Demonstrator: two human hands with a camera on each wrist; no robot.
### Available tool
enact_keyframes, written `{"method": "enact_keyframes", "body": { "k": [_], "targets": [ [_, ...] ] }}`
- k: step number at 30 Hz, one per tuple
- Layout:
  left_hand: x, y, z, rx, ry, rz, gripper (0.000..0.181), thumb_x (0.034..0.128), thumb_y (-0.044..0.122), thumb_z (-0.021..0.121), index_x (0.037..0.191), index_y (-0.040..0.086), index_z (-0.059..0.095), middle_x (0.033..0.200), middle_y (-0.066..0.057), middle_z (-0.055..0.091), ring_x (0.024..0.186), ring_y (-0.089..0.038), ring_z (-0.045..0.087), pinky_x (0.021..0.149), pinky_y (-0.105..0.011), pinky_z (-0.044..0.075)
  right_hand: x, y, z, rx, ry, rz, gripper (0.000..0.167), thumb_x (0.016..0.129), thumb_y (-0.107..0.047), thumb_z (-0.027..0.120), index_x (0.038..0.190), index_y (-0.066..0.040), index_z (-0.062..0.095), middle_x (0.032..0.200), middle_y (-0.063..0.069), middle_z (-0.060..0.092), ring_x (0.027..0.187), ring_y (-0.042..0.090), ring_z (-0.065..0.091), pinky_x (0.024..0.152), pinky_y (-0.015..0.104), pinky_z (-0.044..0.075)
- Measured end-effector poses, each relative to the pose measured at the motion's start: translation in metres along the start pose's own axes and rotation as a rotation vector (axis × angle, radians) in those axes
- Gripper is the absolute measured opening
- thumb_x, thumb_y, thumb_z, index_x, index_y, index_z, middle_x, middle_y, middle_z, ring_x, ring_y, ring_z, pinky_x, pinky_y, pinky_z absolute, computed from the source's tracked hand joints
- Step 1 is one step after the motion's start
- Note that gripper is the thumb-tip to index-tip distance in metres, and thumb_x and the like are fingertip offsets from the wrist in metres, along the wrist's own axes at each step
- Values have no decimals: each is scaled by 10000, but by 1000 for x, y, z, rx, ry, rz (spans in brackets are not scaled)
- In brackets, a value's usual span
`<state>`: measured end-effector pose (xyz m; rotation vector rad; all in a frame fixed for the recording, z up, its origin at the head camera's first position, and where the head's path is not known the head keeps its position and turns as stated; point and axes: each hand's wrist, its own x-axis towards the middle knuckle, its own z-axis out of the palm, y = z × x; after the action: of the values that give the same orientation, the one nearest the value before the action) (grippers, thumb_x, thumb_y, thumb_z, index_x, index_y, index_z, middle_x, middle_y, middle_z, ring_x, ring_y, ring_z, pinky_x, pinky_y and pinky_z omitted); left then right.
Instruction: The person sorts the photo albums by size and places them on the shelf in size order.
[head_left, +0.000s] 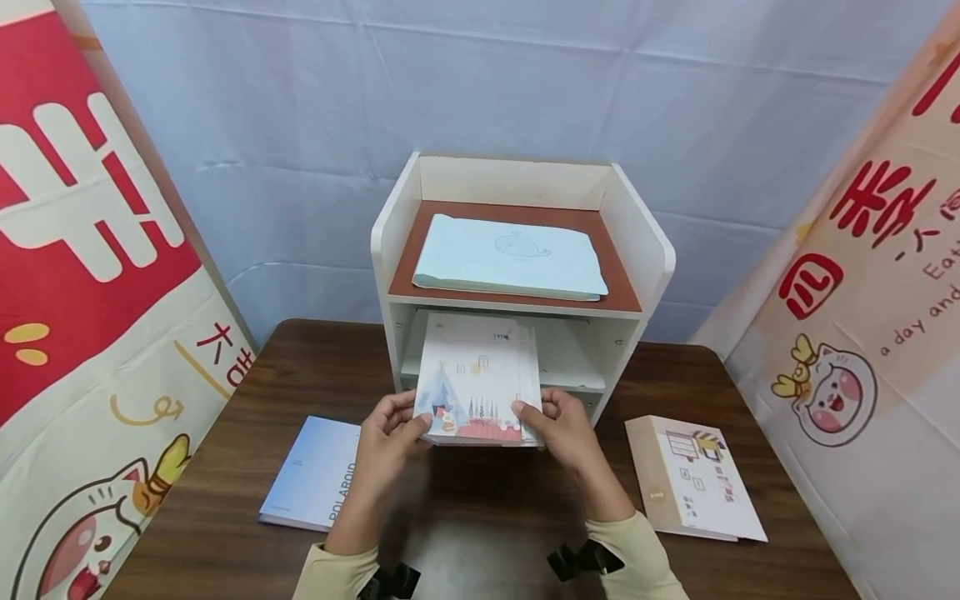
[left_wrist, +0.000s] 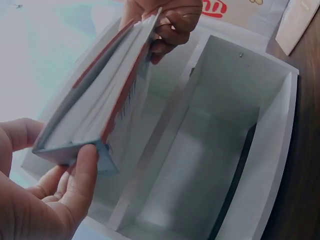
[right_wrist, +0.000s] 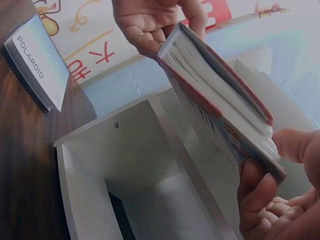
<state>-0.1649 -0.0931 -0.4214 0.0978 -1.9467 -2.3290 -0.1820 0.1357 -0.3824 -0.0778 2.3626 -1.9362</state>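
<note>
While both hands grip the illustrated book (head_left: 476, 375) by its near corners, left hand (head_left: 393, 429) on one, right hand (head_left: 558, 425) on the other, its far end points at the white shelf's (head_left: 637, 233) middle opening. Book sits straight ahead between hands, long axis seemingly running front-to-back into shelf; neither hand clearly nearer the opening. How deep the far end goes, can't tell. Whale-drawing pad (head_left: 517, 254) lies on shelf's top. POLAROID book (head_left: 311, 471) left of shelf, another illustrated volume (head_left: 701, 479) right of it, both near.
</note>
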Motion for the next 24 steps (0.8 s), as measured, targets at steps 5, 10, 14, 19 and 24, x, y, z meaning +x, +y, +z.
{"method": "enact_keyframes", "body": {
  "k": [5,10,14,19,24],
  "targets": [
    [6,1,1,-30,-19,20,418,844,-16,618,1250,14,522,1069,-193,559,857,-210,587,700,-314,526,13,2,-2,2,-32,-17,230,903,-110,613,956,64,472,539,-3,352,424,94,275,432,245,290],
    [14,3,4,-61,21,37,411,850,-23,614,1252,-3,529,1058,-189,574,843,-183,595,706,-296,524,30,11,-4,-34,-26,-38,282,899,-175,633,923,53,469,526,-19,320,444,110,281,437,258,322],
    [24,5,7,-107,63,34,403,838,-44,618,1234,-37,540,1048,-197,584,837,-166,606,709,-284,527,39,7,-4,-84,-25,-41,338,899,-191,627,1048,88,506,533,-15,372,479,121,340,466,274,373],
    [33,7,6,-113,99,18,399,843,-38,617,1235,-16,550,1086,-195,581,851,-166,606,694,-275,527,48,1,-3,-98,-71,-31,364,892,-124,619,1111,118,457,540,-14,294,492,117,337,474,273,401],
    [39,7,4,-87,129,22,386,850,-12,626,1231,4,565,1092,-176,586,813,-142,584,643,-241,504,55,-2,0,-139,-76,-59,268,874,-139,634,789,4,425,570,-10,255,489,118,319,458,277,399]
  ]
}}
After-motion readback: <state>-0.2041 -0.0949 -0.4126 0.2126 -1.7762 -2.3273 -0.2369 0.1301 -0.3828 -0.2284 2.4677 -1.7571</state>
